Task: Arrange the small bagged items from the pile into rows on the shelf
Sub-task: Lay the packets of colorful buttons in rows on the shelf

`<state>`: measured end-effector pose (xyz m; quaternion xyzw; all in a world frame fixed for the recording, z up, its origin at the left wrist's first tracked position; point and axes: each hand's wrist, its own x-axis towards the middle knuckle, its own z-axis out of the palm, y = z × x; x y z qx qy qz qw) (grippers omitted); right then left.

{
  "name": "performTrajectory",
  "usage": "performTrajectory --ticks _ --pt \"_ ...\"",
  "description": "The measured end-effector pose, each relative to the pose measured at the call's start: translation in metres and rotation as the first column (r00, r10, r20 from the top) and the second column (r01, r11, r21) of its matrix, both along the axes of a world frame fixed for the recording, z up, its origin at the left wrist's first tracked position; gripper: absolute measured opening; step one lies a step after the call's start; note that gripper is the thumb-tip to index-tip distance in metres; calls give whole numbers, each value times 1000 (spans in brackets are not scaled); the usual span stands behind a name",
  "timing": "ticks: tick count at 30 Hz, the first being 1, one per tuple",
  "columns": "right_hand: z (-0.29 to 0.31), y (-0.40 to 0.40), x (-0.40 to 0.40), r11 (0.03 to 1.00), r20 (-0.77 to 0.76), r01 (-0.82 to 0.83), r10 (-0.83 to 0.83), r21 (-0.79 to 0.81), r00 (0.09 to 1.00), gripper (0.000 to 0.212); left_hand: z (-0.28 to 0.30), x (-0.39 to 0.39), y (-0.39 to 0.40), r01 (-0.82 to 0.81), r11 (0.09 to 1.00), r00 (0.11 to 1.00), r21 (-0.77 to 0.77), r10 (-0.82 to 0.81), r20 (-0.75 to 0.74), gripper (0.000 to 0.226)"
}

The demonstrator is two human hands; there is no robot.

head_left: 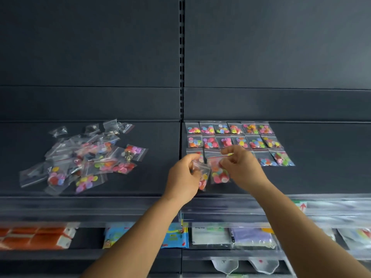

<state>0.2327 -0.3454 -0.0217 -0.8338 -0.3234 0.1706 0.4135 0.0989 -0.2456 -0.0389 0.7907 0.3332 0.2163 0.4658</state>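
A loose pile of small clear bags (84, 157) with coloured buttons lies on the left half of the dark shelf (321, 157). On the right half, bags sit in neat rows (230, 135): two full rows at the back and a third row partly hidden by my hands. My left hand (183, 177) grips a small bag (202, 177) of red and yellow buttons. My right hand (239, 165) pinches the top of another bag (219, 173) of pink and orange buttons, just in front of the third row.
The shelf's front edge carries a clear price strip (80, 205). Below it, a lower shelf holds orange packs (34, 237), blue packets (176, 237) and clear bagged goods (251, 237). The shelf's back panel rises behind the rows.
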Motion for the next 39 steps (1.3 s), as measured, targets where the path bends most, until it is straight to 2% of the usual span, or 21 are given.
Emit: performTrajectory --ticks 4,8,11,13,15,23,29,35,39 --pt "-14 -1 -3 995 93 -31 39 -90 995 19 -3 3 -7 -77 983 991 167 94 -97 46" --pt "-21 -7 -7 988 261 -19 59 -156 964 29 -5 0 -8 -81 901 958 425 188 -215 43" --pt "-18 -12 -9 987 362 -100 140 -126 921 24 -5 -8 -3 89 856 974 509 33 -226 25" --pt "-16 -16 -12 969 389 -196 240 -151 889 14 -8 -14 0 239 822 955 517 -103 -278 23" --pt "-14 -18 -14 947 364 -244 306 -208 880 10 -9 -17 2 305 816 937 491 -163 -310 25" --pt "-12 -15 -22 934 372 -238 328 -266 868 16 -11 -12 -3 284 830 939 480 -139 -314 25" --pt "-11 -15 -23 933 384 -216 318 -286 867 14 -11 -12 -5 287 817 936 500 -127 -329 28" --pt "-3 -6 -36 943 481 -235 324 -238 814 47 3 -26 -4 221 772 948 596 -28 -316 46" --pt "9 17 -54 918 538 -328 395 -221 744 56 17 -52 10 124 751 953 648 92 -288 52"
